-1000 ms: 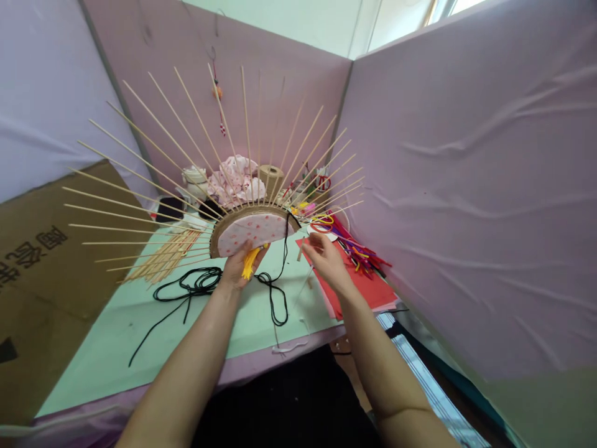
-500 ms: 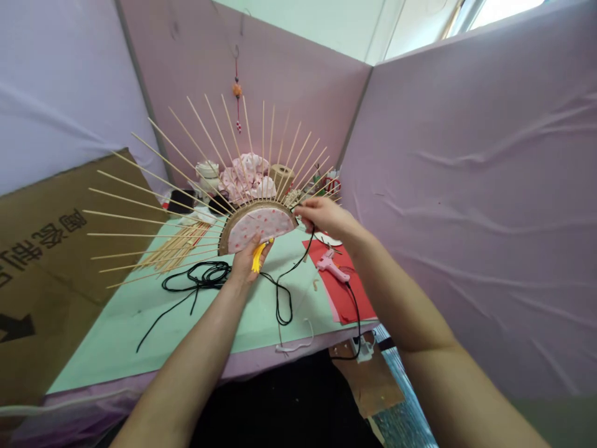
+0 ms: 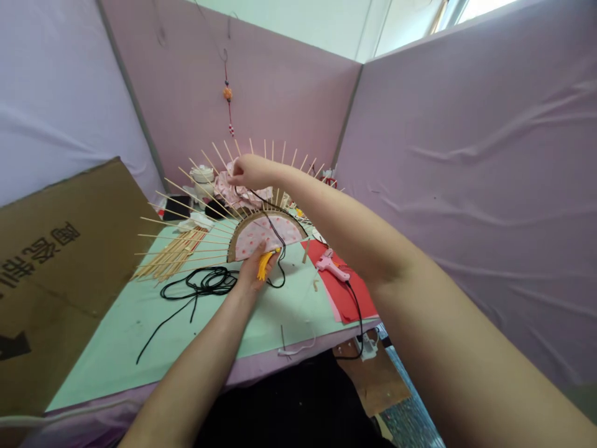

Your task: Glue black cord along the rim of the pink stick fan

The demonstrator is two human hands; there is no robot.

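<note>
My left hand [image 3: 255, 269] is closed on the lower edge of a half-round fan frame [image 3: 267, 235], covered in pink spotted cloth with a brown cardboard rim. Thin wooden sticks [image 3: 186, 224] radiate from that rim. A yellow tassel [image 3: 265, 264] hangs at my left thumb. Above the sticks, toward the back, my right hand [image 3: 246, 170] is closed in a pinch on a black cord [image 3: 275, 230], which runs down across the front of the cloth. More of the black cord [image 3: 209, 281] lies in loops on the table left of my left hand.
A pink glue gun [image 3: 332, 267] rests on red sheets [image 3: 352, 298] at the right. Loose wooden sticks [image 3: 175, 254] lie on the left of the green tabletop [image 3: 116, 342]. A large cardboard sheet [image 3: 56, 267] leans at far left. Behind stand a white jar [image 3: 202, 177] and pink cloth [image 3: 224, 186].
My right hand has moved left and away from me, from the frame's right end to above the sticks, drawing the cord across. The fan frame has tilted, its sticks now looking shorter.
</note>
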